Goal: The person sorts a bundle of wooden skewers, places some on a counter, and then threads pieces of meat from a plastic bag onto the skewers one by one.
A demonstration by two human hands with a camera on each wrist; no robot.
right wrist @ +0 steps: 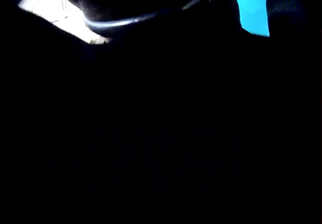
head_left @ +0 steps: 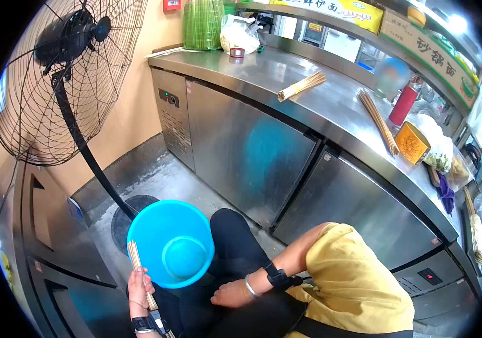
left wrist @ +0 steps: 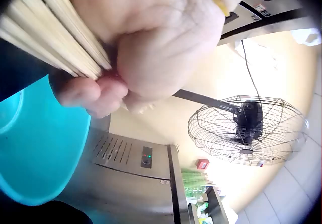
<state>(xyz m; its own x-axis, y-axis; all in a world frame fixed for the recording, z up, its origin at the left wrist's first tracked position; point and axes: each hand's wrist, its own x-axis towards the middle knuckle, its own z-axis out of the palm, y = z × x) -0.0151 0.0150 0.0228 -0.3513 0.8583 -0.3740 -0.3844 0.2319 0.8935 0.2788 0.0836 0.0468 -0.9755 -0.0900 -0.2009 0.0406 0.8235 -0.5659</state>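
Note:
My left hand point(head_left: 139, 286) grips a bundle of thin bamboo skewers point(head_left: 134, 254) beside the left rim of a blue plastic bucket point(head_left: 159, 234). In the left wrist view the fingers curl around the pale skewers point(left wrist: 53, 27), with the bucket point(left wrist: 55, 143) below them. Nothing shows inside the bucket in the head view. My right hand point(head_left: 231, 293) rests on the dark trousers at my lap, loosely bent and holding nothing visible; its fingertips are partly hidden. The right wrist view is almost wholly dark, with a sliver of blue at its top.
A steel counter point(head_left: 263, 65) runs across the back, bearing a tied skewer bundle point(head_left: 303, 85), a loose skewer bundle point(head_left: 378, 121), a red cylinder point(head_left: 402, 105) and a yellow tin point(head_left: 412, 142). On the left stands a caged fan point(head_left: 66, 39); dark cabinets point(head_left: 55, 225) line that side.

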